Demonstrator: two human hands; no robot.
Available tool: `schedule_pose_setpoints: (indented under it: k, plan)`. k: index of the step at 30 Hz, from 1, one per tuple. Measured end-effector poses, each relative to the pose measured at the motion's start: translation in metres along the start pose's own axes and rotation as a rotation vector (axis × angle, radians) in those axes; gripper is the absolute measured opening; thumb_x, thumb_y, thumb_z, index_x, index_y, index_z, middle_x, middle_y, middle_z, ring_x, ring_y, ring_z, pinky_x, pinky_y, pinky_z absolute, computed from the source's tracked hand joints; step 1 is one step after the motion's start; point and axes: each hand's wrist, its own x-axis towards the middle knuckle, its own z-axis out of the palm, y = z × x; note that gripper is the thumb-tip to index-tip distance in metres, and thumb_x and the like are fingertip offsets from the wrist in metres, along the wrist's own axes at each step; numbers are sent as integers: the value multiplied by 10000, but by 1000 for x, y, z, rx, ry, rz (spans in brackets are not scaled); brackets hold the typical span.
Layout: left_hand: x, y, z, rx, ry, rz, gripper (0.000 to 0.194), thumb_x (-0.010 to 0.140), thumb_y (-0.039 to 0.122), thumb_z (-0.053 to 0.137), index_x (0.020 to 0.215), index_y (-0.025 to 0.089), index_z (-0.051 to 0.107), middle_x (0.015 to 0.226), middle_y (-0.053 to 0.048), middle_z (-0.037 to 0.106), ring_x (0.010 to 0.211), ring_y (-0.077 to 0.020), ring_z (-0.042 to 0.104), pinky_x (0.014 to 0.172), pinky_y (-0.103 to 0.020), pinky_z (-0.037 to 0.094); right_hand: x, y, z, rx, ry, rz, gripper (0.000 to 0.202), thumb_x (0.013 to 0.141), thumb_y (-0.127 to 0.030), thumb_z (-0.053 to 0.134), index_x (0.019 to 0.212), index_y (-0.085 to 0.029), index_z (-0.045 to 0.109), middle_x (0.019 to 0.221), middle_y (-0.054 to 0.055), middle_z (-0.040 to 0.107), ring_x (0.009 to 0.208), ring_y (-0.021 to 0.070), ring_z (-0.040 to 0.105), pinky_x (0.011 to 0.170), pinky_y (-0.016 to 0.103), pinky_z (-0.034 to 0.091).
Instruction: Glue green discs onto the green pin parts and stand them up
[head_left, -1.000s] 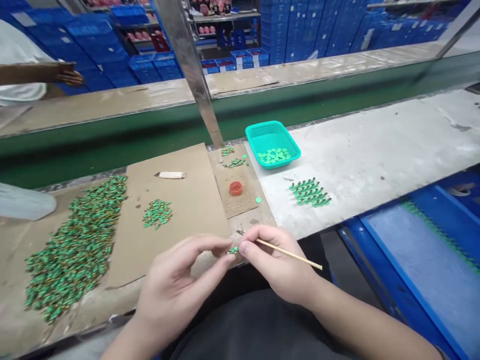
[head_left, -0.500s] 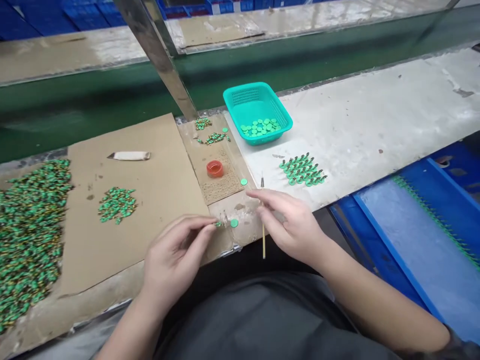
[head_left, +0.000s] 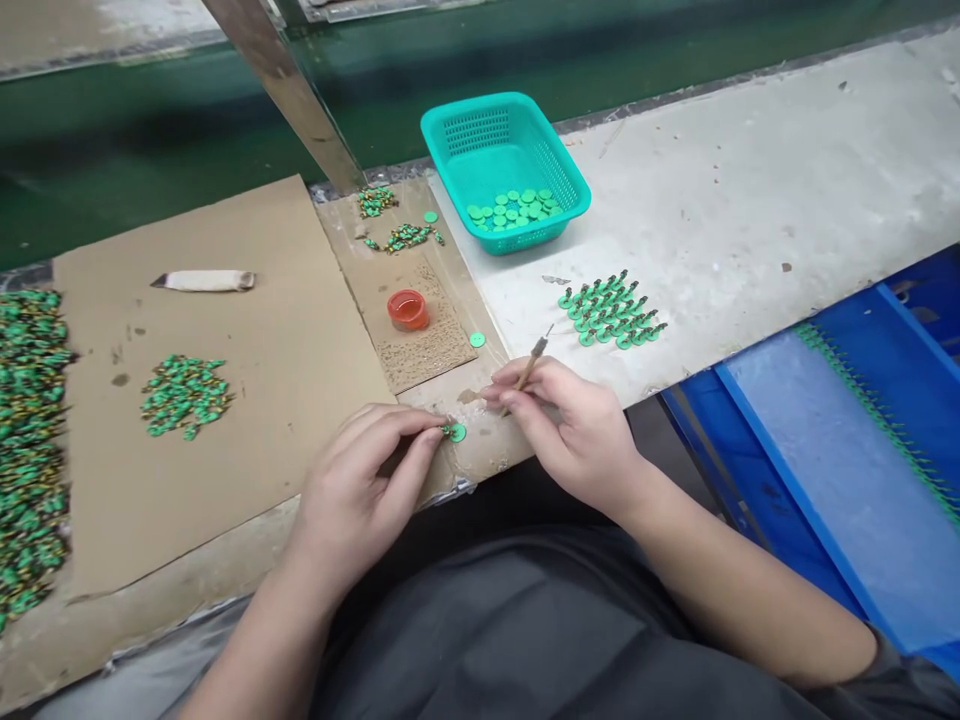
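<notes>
My left hand (head_left: 371, 465) pinches a small green-and-gold figure (head_left: 446, 430) between thumb and forefinger. It is at the left edge of a flat green disc (head_left: 459, 433) near the table's front; whether they are joined is too small to tell. Pen-like in my right hand (head_left: 574, 425) sits a thin wooden-handled tool (head_left: 531, 365), its needle-like tip pointing up and away. Beyond the hands a red cap (head_left: 408, 310) with liquid in it stands on a speckled cardboard piece (head_left: 427, 355). Another green disc (head_left: 478, 340) lies by the cardboard's right edge.
A turquoise basket (head_left: 574, 200) holds green discs. Rows of figures on discs (head_left: 615, 310) stand at right. Left are a small figure pile (head_left: 186, 395), a large heap (head_left: 30, 450) and a wrapped blade-like tool (head_left: 206, 281) on cardboard. Blue trays (head_left: 825, 480) sit below right.
My left hand has brought the figure up to the green disc. The tool in my right hand has gone from nearly upright to slanted, fingers now curled round it. The view has shifted.
</notes>
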Motion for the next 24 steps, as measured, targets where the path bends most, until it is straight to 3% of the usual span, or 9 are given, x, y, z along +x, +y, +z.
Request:
schedule_pose_setpoints:
  k: [13, 19, 24]
  plan:
    - [3, 6, 2, 131, -8, 70, 88, 1170, 217, 702, 1158, 284, 757, 1021, 17, 860, 933, -181, 814, 927, -330, 646, -1, 1, -4, -104, -29, -42, 105, 1237, -249, 644, 1157, -256, 711, 1096, 41, 893, 985, 198, 900, 901, 307, 696]
    - [1, 9, 1, 188, -28, 93, 79, 1173, 228, 716, 1176, 289, 765, 1048, 9, 874, 962, -199, 830, 952, -354, 652, 2, -6, -15, -270, -158, -163, 211, 1273, -283, 591, 1147, -218, 747, 1021, 70, 874, 957, 236, 846, 891, 356, 637]
    - [-1, 11, 2, 204, -18, 125, 76, 1153, 222, 751, 1172, 291, 775, 1074, 15, 896, 976, -204, 846, 970, -355, 659, 4, -12, -25, -302, -276, -142, 301, 1300, -324, 531, 1110, -217, 737, 1041, 75, 854, 968, 227, 811, 885, 348, 591]
